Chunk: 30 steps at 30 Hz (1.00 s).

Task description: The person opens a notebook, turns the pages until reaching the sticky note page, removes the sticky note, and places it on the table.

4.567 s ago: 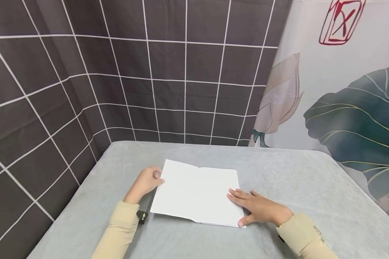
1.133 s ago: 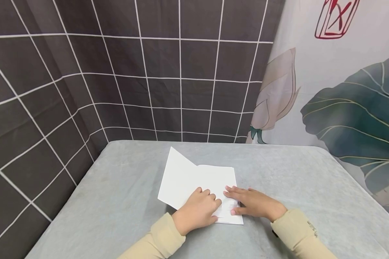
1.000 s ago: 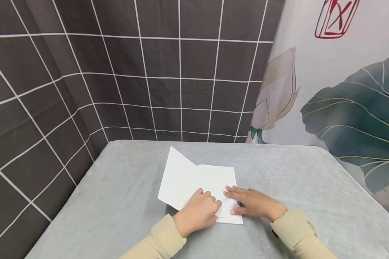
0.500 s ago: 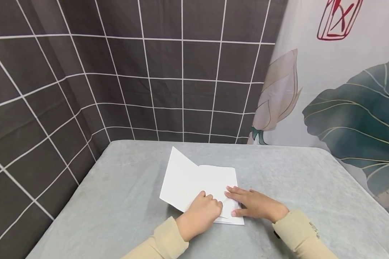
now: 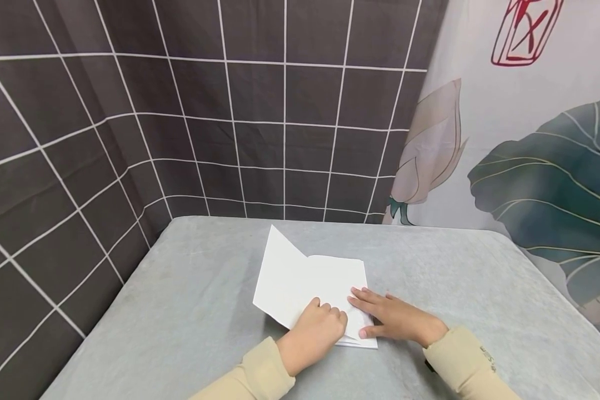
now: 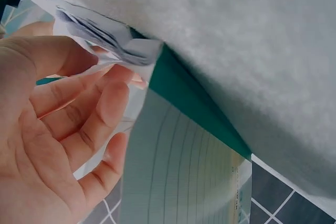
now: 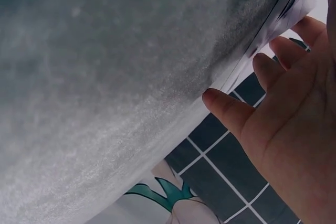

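Observation:
A white paper booklet (image 5: 312,275) lies on the grey cloth-covered table (image 5: 180,311). Its left leaf stands raised and tilted. My left hand (image 5: 330,319) is at the booklet's near edge, fingers curled, pinching the corner of the sheets. The left wrist view shows my left hand (image 6: 79,108) with thumb and fingers around crumpled page corners (image 6: 107,40), and a green cover (image 6: 194,111) beside them. My right hand (image 5: 380,314) lies flat on the booklet's right side. In the right wrist view its straight fingers (image 7: 273,66) touch the paper edge (image 7: 275,24).
A dark curtain with a white grid (image 5: 130,111) hangs close behind and to the left of the table. A pale curtain printed with leaves and a flower (image 5: 530,166) hangs at the right. Grey cloth (image 5: 480,289) stretches right of the booklet.
My left hand has gone from the booklet's left edge to its near edge and taken hold of the sheets. The left leaf now stands raised. My right hand has stayed in place.

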Tool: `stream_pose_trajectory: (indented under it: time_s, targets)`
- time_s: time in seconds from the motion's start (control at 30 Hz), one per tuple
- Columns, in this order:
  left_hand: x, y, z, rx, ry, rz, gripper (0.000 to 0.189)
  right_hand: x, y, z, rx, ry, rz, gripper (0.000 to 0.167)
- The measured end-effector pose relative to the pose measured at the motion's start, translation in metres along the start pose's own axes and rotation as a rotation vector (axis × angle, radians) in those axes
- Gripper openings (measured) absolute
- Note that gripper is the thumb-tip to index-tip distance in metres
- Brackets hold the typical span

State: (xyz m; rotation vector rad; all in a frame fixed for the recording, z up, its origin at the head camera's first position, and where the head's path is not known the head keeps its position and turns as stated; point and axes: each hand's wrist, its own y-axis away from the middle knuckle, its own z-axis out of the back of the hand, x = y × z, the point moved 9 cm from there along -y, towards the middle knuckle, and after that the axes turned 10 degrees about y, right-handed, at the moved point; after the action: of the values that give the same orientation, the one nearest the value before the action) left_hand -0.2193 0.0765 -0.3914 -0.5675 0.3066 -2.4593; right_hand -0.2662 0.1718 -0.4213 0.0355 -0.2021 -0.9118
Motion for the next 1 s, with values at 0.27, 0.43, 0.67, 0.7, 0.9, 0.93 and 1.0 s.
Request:
stream_pose_trajectory:
  time_s: [0.27,0.43,0.67,0.7,0.9,0.93,1.0]
  targets:
    - [0.009,0.0,-0.002,0.032,0.091,0.042,0.008,-0.001,0.001,0.003,-0.039,0.011,-0.002,0.086]
    - [0.02,0.002,-0.002,0.047,0.172,0.103,0.009,-0.003,0.001,0.005,-0.081,0.03,-0.009,0.097]
    - [0.042,0.006,0.003,-0.026,0.308,0.197,0.008,-0.004,0.001,0.011,-0.133,0.022,-0.037,0.106]
    - [0.046,0.007,0.005,-0.045,0.342,0.211,0.009,-0.004,0.001,0.011,-0.128,0.021,-0.039,0.106]
    - [0.076,0.016,0.01,-0.092,0.565,0.374,0.016,-0.003,0.001,0.009,-0.092,0.004,-0.035,0.103]
    - [0.082,0.018,0.01,-0.087,0.616,0.417,0.016,-0.003,0.001,0.009,-0.085,0.0,-0.035,0.102]
    - [0.094,0.022,0.008,-0.089,0.726,0.501,0.015,-0.002,0.0,0.008,-0.076,-0.008,-0.036,0.101]
